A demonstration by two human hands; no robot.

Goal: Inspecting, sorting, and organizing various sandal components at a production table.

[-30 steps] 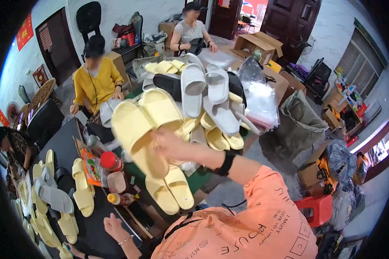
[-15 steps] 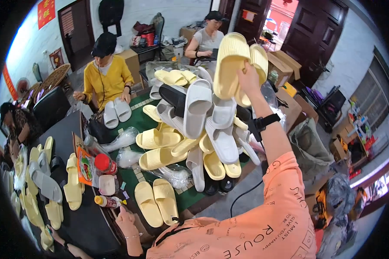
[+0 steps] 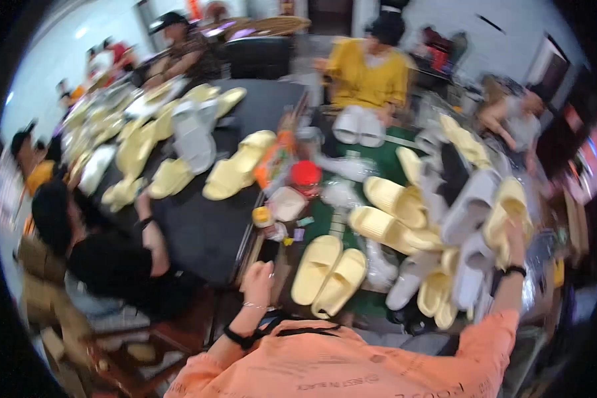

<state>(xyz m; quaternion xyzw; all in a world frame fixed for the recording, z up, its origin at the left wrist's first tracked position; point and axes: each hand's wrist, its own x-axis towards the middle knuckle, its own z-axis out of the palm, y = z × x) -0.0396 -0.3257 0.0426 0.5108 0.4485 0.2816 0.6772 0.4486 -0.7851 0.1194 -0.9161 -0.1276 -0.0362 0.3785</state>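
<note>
My right hand (image 3: pixel 513 235) is closed on a pale yellow slide slipper (image 3: pixel 507 205) at the right side of a heaped pile. Whether a second slipper is in the grip, blur hides. White slippers (image 3: pixel 471 205) lie right beside it in the heap, among more yellow ones (image 3: pixel 395 202). My left hand (image 3: pixel 257 282) is curled closed near the table edge; what it holds, if anything, cannot be made out. Close to it are a small bottle with a yellow cap (image 3: pixel 265 217) and a pair of yellow slippers (image 3: pixel 328 273) side by side on the green tabletop.
A red-lidded jar (image 3: pixel 306 178) and a clear tub (image 3: pixel 287 203) stand between the green table and a black table (image 3: pixel 205 219) strewn with slippers. A person in yellow (image 3: pixel 368 73) sits across, near white slippers (image 3: pixel 358 126). A person in black (image 3: pixel 113 232) works at left.
My view has swung left. My right hand, with the yellow slippers raised above the pile earlier, has come down to the pile's right side. My left hand stays closed.
</note>
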